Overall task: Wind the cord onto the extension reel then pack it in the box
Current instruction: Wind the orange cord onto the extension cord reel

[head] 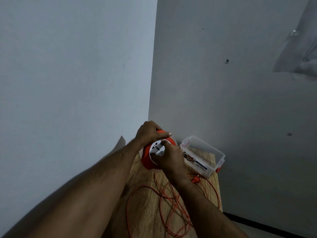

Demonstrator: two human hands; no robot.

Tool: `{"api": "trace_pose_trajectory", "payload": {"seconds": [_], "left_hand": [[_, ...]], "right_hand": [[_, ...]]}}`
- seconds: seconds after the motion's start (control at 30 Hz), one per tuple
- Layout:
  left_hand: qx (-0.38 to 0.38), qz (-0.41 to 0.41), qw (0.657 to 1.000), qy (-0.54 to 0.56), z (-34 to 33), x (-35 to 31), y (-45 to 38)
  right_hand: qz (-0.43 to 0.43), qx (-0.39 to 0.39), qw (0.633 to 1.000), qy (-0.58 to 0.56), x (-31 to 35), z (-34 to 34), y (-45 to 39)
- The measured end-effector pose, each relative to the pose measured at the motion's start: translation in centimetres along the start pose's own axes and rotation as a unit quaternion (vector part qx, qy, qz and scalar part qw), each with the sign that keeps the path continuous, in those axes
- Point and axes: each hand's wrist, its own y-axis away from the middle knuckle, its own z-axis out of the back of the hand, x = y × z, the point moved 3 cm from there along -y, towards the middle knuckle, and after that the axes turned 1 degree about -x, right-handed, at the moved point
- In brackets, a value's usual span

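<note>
**Reel held in both hands above table, cord loose**

Nearest the camera: two bare forearms, entering from the bottom edge and converging toward the middle of the view.

Beneath and between the forearms: orange cord (164,200), unwound, lying in slack overlapping loops across the wooden table (145,179). Orange plug (196,180) at the cord's end, resting on the table just right of the right wrist, close to the near wall of the box.

Above the loops: extension reel (150,160), orange body with a white round face bearing socket openings, tilted so the face points back toward the camera. Lifted or resting on the table: cannot tell, as the underside is hidden.

Right hand (169,159): placed against the right side of the white face, fingers curled closed on a part of that face; the exact part gripped hidden under the hand.

Left hand (149,133): wrapped over the far upper rim of the reel, fingers closed around the orange body, thumb extended along the top edge.

Farther right: clear plastic box (204,155), lidless and open on top, orange clips at the corners, printed label on the near long wall, standing at the table's far right corner. Reel outside the box, just beside its left end.

Beyond: two plain grey walls meeting in a corner behind the reel.
</note>
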Motion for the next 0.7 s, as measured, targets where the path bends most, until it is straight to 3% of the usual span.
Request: {"api": "trace_pose_trajectory", "payload": {"seconds": [0.13, 0.2, 0.23, 0.27, 0.3, 0.37, 0.4, 0.43, 0.47, 0.53, 0.6, 0.67, 0.7], "left_hand": [[-0.003, -0.001, 1.0, -0.009, 0.3, 0.0, 0.1], [-0.017, 0.007, 1.0, -0.01, 0.1, 0.1, 0.1], [-0.027, 0.008, 0.999, -0.017, 0.0, 0.0, 0.1], [-0.036, 0.003, 0.999, -0.028, -0.2, -0.1, 0.2], [-0.041, -0.005, 0.998, -0.041, -0.4, -0.3, 0.2], [-0.045, -0.02, 0.997, -0.059, -0.7, -0.5, 0.3], [-0.046, -0.023, 0.997, -0.062, -0.8, -0.5, 0.4], [-0.047, -0.021, 0.997, -0.06, -0.6, -0.3, 0.4], [-0.048, -0.014, 0.997, -0.054, -0.4, 0.1, 0.5], [-0.048, 0.005, 0.998, -0.028, 0.0, 0.9, 0.5], [-0.049, 0.016, 0.999, -0.01, 0.4, 1.4, 0.6], [-0.043, 0.021, 0.999, -0.009, 0.6, 1.5, 0.5], [-0.038, 0.021, 0.999, -0.008, 0.7, 1.5, 0.5]], "right_hand": [[-0.131, -0.056, 0.981, -0.134, -0.3, -0.7, 0.2], [-0.254, -0.091, 0.939, -0.216, -0.8, -1.5, 0.1], [-0.342, -0.093, 0.893, -0.276, -1.2, -2.1, 0.1], [-0.446, -0.091, 0.819, -0.349, -1.4, -2.9, 0.0], [-0.536, -0.09, 0.724, -0.425, -1.2, -3.5, 0.1], [-0.614, -0.098, 0.548, -0.56, -0.6, -4.4, -0.1], [-0.621, -0.1, 0.502, -0.594, -0.5, -4.6, -0.4], [-0.617, -0.09, 0.482, -0.616, -0.5, -4.5, -0.6], [-0.604, -0.066, 0.489, -0.626, -0.4, -4.3, -0.6], [-0.543, -0.011, 0.572, -0.615, -0.5, -3.7, -0.1], [-0.473, -0.069, 0.725, -0.497, -1.4, -2.6, 0.9], [-0.283, -0.128, 0.917, -0.251, -1.2, -0.7, 1.4], [-0.167, -0.116, 0.971, -0.122, -0.6, -0.1, 1.5]]}}
